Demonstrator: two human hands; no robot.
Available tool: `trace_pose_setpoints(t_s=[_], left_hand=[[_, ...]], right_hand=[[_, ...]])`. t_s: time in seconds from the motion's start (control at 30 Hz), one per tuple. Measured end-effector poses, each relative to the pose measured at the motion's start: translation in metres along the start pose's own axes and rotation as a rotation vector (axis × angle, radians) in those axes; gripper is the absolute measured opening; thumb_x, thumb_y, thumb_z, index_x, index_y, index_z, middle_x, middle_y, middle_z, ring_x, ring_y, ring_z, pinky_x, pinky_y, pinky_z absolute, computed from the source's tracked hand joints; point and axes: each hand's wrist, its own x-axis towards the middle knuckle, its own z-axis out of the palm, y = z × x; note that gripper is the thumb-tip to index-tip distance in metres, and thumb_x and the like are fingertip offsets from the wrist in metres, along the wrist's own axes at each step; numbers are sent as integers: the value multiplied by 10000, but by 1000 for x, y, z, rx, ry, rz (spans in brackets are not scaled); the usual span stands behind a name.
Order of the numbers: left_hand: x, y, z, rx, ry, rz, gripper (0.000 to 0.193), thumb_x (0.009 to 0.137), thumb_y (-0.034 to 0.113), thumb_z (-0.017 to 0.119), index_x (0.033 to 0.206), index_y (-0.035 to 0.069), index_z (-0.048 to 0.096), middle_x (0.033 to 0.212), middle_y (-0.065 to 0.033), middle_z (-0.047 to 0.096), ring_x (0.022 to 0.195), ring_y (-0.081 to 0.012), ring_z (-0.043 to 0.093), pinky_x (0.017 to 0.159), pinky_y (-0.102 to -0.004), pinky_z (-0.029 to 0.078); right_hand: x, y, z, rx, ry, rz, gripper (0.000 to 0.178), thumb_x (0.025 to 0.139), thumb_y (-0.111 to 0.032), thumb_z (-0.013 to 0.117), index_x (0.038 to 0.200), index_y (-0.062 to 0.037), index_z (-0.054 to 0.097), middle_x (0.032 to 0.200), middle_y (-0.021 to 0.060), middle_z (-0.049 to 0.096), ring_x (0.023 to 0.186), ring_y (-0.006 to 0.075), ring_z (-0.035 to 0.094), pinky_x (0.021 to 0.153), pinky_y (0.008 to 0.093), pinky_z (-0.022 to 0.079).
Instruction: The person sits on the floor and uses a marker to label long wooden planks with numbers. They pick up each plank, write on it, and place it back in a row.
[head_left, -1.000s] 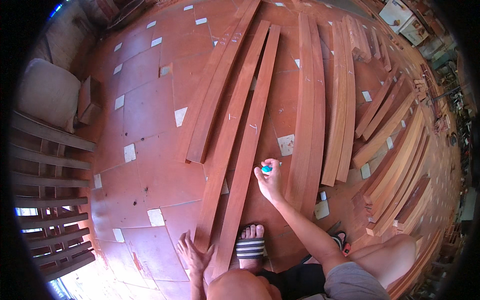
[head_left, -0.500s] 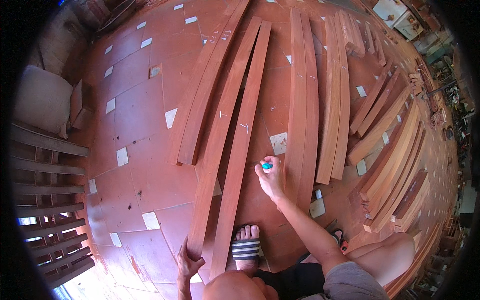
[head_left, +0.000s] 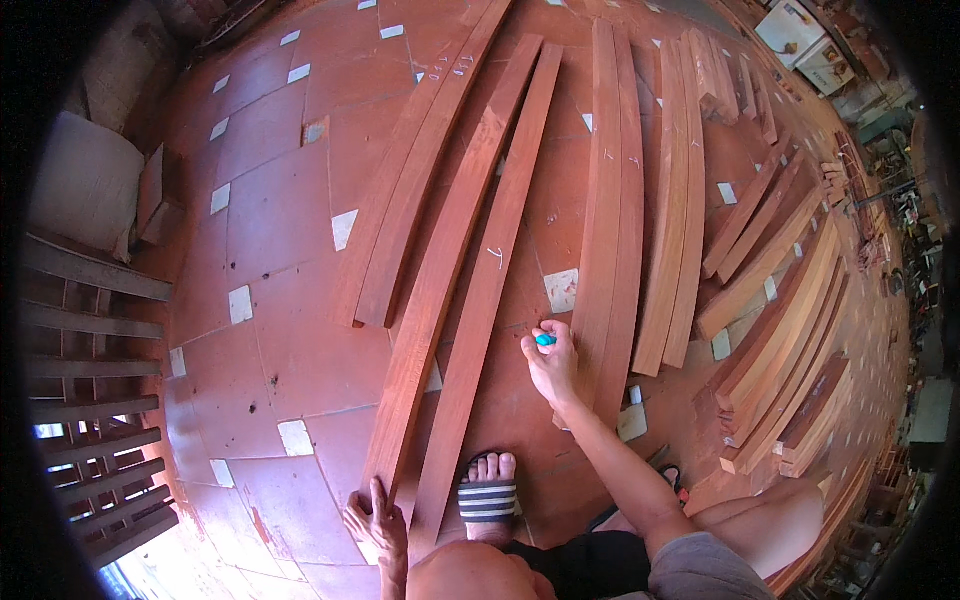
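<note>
From the view's centre, the left hand [head_left: 380,522] is sitting toward 7 o'clock, its fingers touching the near end of a long reddish-brown beam [head_left: 443,270]; I cannot tell whether they are gripping. That beam is running up toward 12 o'clock, a second beam [head_left: 480,300] lying beside its right edge with a narrow gap between. The right hand [head_left: 552,360], at 4 o'clock, is closing its fingers on a small teal object [head_left: 545,340] and hovering just left of another beam pair [head_left: 605,220]. A striped sandal [head_left: 487,502] is standing at 6 o'clock, near the second beam's edge. Toward 9 o'clock, tiled floor [head_left: 290,330] is stretching broadly to a slatted rack [head_left: 95,313], leaving wide room for moving.
</note>
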Motion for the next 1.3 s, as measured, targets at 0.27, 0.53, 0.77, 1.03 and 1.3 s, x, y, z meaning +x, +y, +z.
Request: trace_pose_setpoints(t_s=[0.27, 0.53, 0.77, 1.03, 1.3], left_hand=[[-3, -17, 13, 75, 53, 53, 842, 672, 20, 729, 1473, 231, 580, 1266, -204, 517, 1111, -389, 537, 942, -555, 431], [4, -7, 2, 39, 6, 42, 742, 718, 26, 726, 1422, 225, 600, 1230, -216, 528, 1101, -417, 554, 919, -557, 458], [20, -15, -7, -307, -203, 3, 922, 579, 121, 746, 1476, 60, 542, 1091, -227, 597, 1014, -414, 602, 903, -533, 492], [28, -32, -1, -1011, -582, -176, 1003, 569, 84, 823, 1480, -93, 443, 1226, -247, 690, 1138, -304, 690, 994, -414, 539], [11, -54, 34, -1009, -467, -43, 932, 610, 146, 867, 1445, -36, 497, 1135, -203, 723, 1056, -244, 707, 933, -412, 563]], right_hand=[[1, 8, 1, -7, 10, -19, 469, 888, -223, 809, 1213, -6, 549, 1089, 161, 658, 973, 259, 664, 852, 401, 576], [1, 10, 0, 11, 25, -22, 466, 886, -236, 808, 1201, -12, 548, 1070, 152, 657, 963, 258, 659, 854, 401, 569], [-1, 4, -1, 8, 29, -48, 470, 891, -238, 807, 1205, -15, 538, 1064, 140, 634, 940, 240, 643, 839, 388, 567], [-5, 0, 8, 87, -70, -67, 489, 920, -224, 781, 1270, -34, 498, 1131, 126, 628, 973, 209, 640, 794, 360, 562], [-12, -7, 39, 104, -142, -106, 546, 929, -239, 773, 1343, -41, 477, 1191, 151, 617, 1005, 229, 640, 823, 373, 577]])
